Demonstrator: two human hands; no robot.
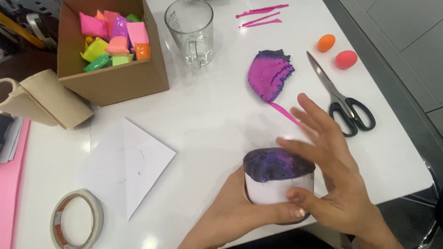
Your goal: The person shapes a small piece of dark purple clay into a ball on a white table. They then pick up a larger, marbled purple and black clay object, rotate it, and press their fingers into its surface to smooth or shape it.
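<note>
My left hand (240, 207) grips a short round object wrapped in a white paper band (272, 188), its top covered with dark purple clay (277, 163). My right hand (330, 166) rests against its right side, thumb pressing the paper, fingers spread above the clay. A flattened lump of magenta and purple clay (270, 74) lies on the white table (207, 115) beyond, with a pink sculpting tool (284, 113) between the two.
Black-handled scissors (344, 99), an orange egg-shaped ball (326, 42) and a red one (346, 59) lie right. Glass mug (191, 32), cardboard box of coloured clay packs (110, 50), pink tools (260, 14), cut white paper (127, 166), tape roll (76, 226), brown paper roll (44, 99).
</note>
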